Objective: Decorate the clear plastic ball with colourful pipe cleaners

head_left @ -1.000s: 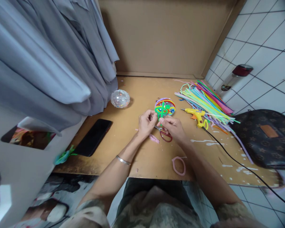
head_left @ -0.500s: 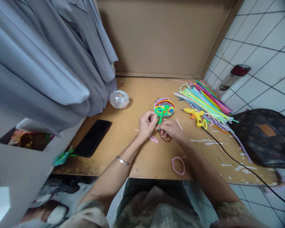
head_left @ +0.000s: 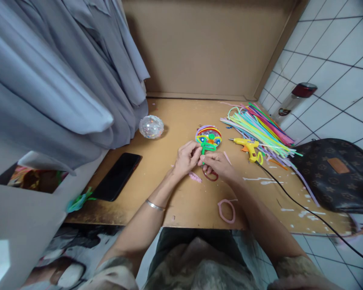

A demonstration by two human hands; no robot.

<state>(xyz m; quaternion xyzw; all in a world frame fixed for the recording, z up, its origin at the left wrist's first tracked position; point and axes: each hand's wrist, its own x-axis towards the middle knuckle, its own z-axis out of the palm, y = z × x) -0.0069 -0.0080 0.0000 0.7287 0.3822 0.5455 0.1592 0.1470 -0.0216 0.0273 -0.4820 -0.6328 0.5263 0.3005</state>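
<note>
My left hand (head_left: 187, 158) and my right hand (head_left: 216, 164) are close together over the table, both pinching a bent green pipe cleaner (head_left: 211, 148). Its looped part sticks out beyond my fingertips, across the lower front of a ball (head_left: 209, 129) trimmed with red, yellow, purple and blue strips. Whether the green piece touches the ball, I cannot tell. Below my right fingers lies a dark red pipe cleaner loop (head_left: 211, 178). Short pink pieces (head_left: 195, 177) lie by my left wrist, and a pink loop (head_left: 226, 211) rests nearer the table edge.
A yellow glue gun (head_left: 248, 147) with a black cord lies right of the ball, before a bundle of coloured pipe cleaners (head_left: 260, 129). Further right are a brown bag (head_left: 335, 177) and a bottle (head_left: 296, 98). Leftward are a clear ball (head_left: 151, 127) and a phone (head_left: 117, 176).
The green pipe cleaner has turned: its loop now lies sideways, lower across the ball's front, showing more of the blue eye shapes. Both hands stay nearly in place.
</note>
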